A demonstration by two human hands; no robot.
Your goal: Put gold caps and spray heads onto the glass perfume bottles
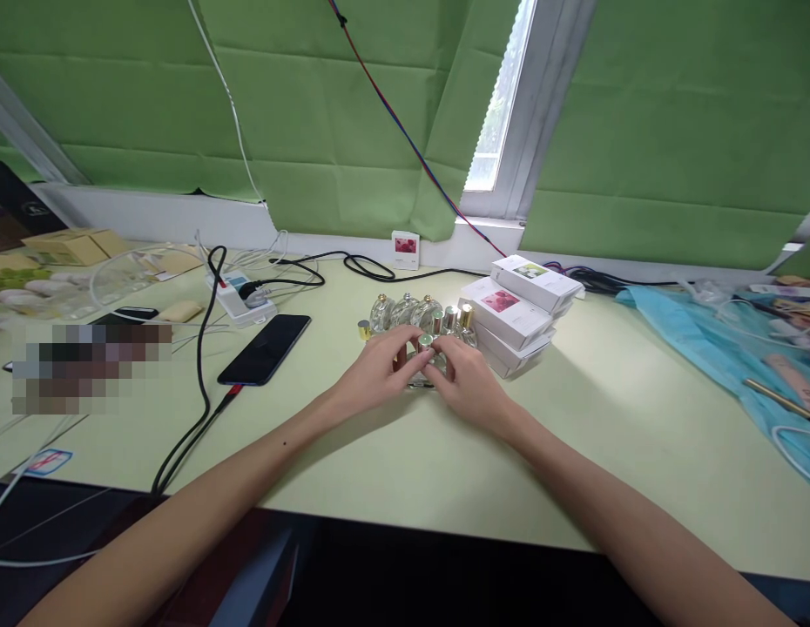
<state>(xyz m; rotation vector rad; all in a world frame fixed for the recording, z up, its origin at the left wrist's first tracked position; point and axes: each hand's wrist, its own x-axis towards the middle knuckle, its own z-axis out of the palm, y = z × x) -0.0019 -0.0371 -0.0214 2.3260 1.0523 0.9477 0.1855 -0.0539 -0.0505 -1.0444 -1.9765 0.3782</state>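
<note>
The left hand and the right hand meet, both closed on the capped glass bottle between them. If a push slips forward, it could perhaps topple the other bottles standing just beyond.

Daylight glares through a window gap between green blinds, and we see sheen on the pale tabletop, glints on glass bottles, near-black shadow below, a pixelated patch at left and wide-angle stretching toward our edges.
</note>
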